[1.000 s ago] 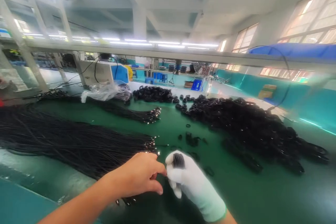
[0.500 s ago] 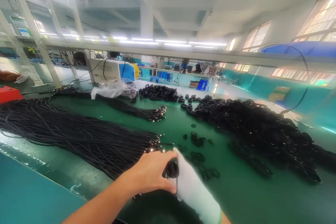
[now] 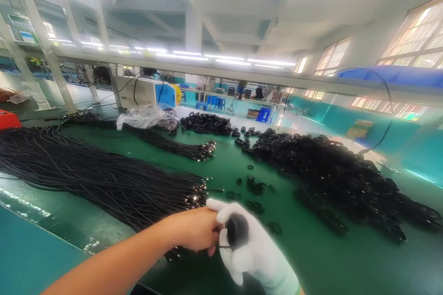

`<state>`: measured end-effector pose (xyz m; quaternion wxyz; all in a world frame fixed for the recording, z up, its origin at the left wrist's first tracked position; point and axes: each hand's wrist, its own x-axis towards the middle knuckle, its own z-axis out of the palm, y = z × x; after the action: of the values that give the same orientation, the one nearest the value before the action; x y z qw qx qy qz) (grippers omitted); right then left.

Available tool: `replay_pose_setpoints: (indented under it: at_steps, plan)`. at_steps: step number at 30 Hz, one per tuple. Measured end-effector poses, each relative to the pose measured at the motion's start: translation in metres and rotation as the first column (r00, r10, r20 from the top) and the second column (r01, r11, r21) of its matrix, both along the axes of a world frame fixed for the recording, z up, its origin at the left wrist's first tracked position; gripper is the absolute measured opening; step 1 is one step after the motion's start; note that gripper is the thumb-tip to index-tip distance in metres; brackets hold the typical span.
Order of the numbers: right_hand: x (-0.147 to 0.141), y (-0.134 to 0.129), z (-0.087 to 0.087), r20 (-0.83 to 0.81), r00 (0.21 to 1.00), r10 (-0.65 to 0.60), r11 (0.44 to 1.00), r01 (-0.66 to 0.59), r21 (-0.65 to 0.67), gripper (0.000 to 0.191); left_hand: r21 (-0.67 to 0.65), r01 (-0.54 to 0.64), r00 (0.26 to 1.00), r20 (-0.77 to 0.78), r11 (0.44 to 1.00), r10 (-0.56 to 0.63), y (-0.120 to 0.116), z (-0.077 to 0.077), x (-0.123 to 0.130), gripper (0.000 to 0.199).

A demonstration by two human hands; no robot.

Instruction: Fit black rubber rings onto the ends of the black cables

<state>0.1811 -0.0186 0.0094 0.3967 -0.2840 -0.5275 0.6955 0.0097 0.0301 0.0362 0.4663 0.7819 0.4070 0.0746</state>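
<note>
Black coil (image 3: 237,231): grasped by the gloved right hand (image 3: 256,251) above the green table (image 3: 304,262). The bare left hand (image 3: 199,230) is positioned just beside it, fingers curled; whether they grip anything cannot be determined. The cable bundle (image 3: 104,173) lies left of the hands, the pile of black rings (image 3: 321,166) to the right.

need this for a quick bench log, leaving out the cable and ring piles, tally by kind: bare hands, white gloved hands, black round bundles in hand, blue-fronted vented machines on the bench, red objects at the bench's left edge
bare left hand: 1
white-gloved right hand: 1
black round bundle: 1
pale vented machine with blue front: 1
red object, partly cut off: 1
total: 5
</note>
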Motion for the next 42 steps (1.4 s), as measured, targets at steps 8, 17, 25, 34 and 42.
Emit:
replay_pose_setpoints:
  at_steps: [8,17,25,34,42]
  plan:
    - [-0.001,0.005,-0.008,-0.257,0.965,0.051,0.997,-0.033,0.075,0.049,-0.429,-0.160,0.790,0.485,0.889,0.376,-0.005,0.032,0.005,0.014]
    - [-0.004,0.013,-0.015,-0.288,0.949,0.129,0.991,-0.135,-0.001,0.058,0.296,-0.199,0.926,0.369,0.934,0.081,-0.016,0.032,0.008,0.042]
    - [-0.014,0.015,-0.019,-0.516,0.856,0.036,0.914,-0.237,-0.330,0.056,0.245,-0.089,0.943,0.332,0.966,0.003,0.006,0.028,-0.006,0.034]
    - [-0.016,0.018,-0.014,-0.062,0.977,-0.203,0.972,0.193,-0.134,0.065,0.278,-0.383,0.910,0.279,0.881,0.308,0.010,0.008,-0.002,0.025]
    - [-0.015,0.016,-0.012,-0.082,0.993,-0.087,0.990,0.077,-0.121,0.049,-0.177,-0.388,0.833,0.351,0.904,0.427,-0.018,-0.010,-0.003,0.013]
